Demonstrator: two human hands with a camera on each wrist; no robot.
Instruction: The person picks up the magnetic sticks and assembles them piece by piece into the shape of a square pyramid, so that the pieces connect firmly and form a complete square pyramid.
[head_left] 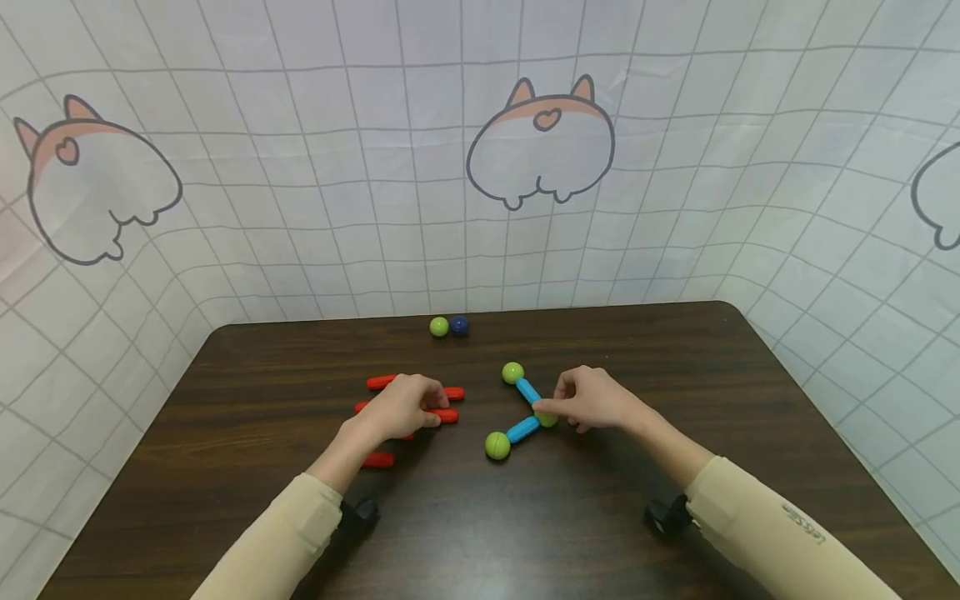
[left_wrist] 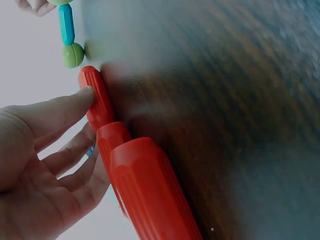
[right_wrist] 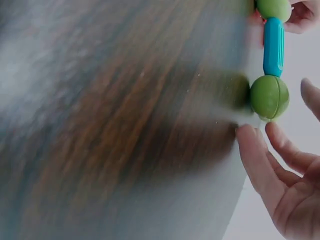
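In the head view my left hand (head_left: 405,407) is over several red sticks. Its thumb and fingers pinch one red stick (head_left: 444,415), with the thumb against its side in the left wrist view. My right hand (head_left: 594,398) is beside the green ball (head_left: 548,417) where two blue sticks (head_left: 523,429) meet in a V. Other green balls (head_left: 513,372) cap the far ends. Seen from the right wrist, the fingers of the right hand (right_wrist: 287,175) are loosely bent, tips close to a green ball (right_wrist: 270,97) and not wrapped round it.
A loose green ball (head_left: 438,327) and a dark blue ball (head_left: 460,326) lie together near the back edge of the dark wooden table (head_left: 637,350). Another red stick (head_left: 378,460) lies nearer the front, left of centre. A white grid-patterned curtain surrounds the back and sides.
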